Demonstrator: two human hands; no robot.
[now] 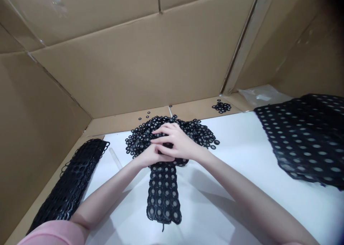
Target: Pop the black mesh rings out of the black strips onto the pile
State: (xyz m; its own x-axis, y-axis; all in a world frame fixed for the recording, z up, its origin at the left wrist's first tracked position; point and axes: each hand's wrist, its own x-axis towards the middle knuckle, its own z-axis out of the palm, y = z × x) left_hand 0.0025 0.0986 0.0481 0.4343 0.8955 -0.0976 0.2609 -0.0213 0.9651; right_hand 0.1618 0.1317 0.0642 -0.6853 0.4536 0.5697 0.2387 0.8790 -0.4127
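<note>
A narrow black rubber sheet (163, 193) with rows of moulded rings and greyish round centres lies in front of me, its near end toward me. My left hand (150, 156) is closed at its far end, most of its fingers covered by my other hand. My right hand (176, 142) reaches across the left one, fingers bent and thumb under them, closed about the same end of the sheet. The exact pinch point is hidden. Right behind and around both hands spreads a heap of loose black rubber rings (200, 134).
Stacked black ring sheets (77, 173) lie along the left side. Near them is a clear plastic strip (115, 157). A large black sheet with pale dots (309, 137) covers the right. Several rings (221, 106) and a clear bag (266, 94) lie by the cardboard wall (150, 66).
</note>
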